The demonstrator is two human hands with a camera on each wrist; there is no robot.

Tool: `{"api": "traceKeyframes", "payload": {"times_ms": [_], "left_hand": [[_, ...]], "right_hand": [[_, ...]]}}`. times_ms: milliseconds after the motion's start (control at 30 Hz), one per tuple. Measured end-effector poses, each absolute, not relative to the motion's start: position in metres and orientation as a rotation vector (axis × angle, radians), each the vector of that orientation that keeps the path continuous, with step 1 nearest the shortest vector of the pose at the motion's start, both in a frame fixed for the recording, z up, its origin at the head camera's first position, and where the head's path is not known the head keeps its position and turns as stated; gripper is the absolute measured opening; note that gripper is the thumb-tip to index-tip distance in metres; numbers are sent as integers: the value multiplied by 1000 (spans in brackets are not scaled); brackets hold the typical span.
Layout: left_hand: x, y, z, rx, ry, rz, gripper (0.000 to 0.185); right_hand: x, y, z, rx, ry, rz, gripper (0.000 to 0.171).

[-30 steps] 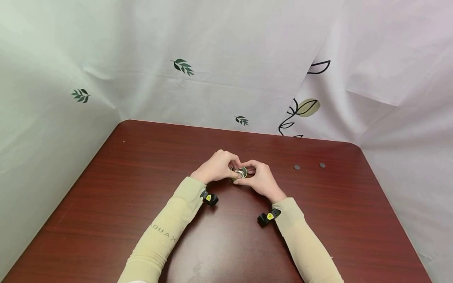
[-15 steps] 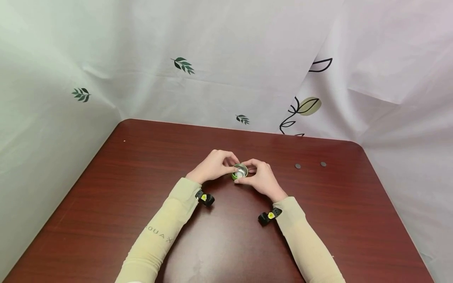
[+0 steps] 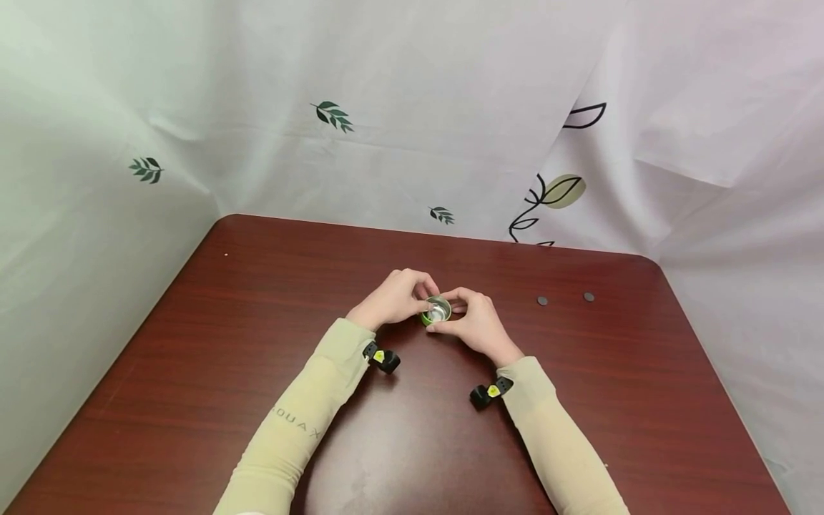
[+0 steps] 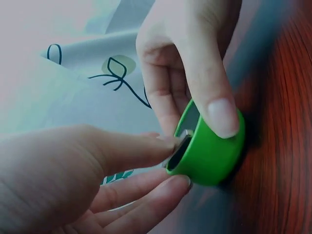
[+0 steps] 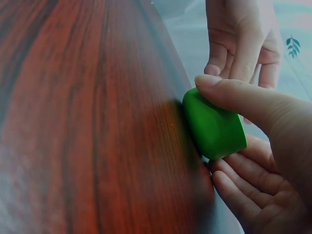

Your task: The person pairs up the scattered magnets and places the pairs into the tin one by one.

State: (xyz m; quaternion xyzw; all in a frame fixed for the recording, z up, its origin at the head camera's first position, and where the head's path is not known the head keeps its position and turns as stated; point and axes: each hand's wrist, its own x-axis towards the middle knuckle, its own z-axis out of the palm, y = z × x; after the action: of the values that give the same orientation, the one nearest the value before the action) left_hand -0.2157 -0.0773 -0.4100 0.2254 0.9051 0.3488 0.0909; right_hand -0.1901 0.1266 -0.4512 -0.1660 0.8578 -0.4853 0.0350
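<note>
Right hand [image 3: 473, 325] grips the green cap [image 3: 436, 312] on the worktop [image 3: 257, 343]; left hand's [image 3: 393, 300] fingers [image 4: 146, 151] pinch its metal insert, apparently not yet out.

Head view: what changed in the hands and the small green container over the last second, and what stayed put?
The green container was tipped with its shiny inside less visible a second ago; now its open mouth faces up. The right hand still grips it by the rim, and the left hand still has its fingertips at the opening, its wrist shifted slightly. The two dark discs and the table are unchanged.
</note>
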Motion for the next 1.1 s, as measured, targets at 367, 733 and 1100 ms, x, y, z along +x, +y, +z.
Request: {"api": "traceKeyframes", "payload": {"times_ms": [367,733,1100], "left_hand": [[-220,-75,-413,758,2738,883,16],[-210,-85,-421,741,2688,1111,24],[-199,-97,-422,776,2695,1188,30]], "right_hand": [[-189,123,-453,-515,2639,-1479,56],[-188,125,-451,-481,2647,-1462,53],[-185,122,-449,-551,2728,-1400,63]]}}
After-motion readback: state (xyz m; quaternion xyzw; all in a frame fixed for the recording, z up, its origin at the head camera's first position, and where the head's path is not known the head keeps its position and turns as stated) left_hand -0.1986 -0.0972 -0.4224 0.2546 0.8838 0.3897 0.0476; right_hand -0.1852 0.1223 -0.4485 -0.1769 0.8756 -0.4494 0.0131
